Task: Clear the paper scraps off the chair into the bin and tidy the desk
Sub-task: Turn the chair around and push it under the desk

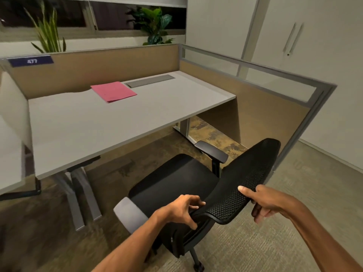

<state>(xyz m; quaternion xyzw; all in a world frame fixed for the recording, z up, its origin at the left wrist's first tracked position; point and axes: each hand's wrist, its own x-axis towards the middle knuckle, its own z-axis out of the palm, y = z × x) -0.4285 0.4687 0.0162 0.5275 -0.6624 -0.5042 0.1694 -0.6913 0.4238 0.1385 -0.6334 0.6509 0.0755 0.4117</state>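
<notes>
Both hands are clutching the black mesh backrest of the chair [176, 185]: the left grip [182, 210] is closing on its lower edge, the right grip [261, 203] on its top rim. Its castors are mostly hidden. A blue label [30, 61] is reading "477", blurrily. A pink folder [113, 91] is lying on the grey table [98, 124].
</notes>
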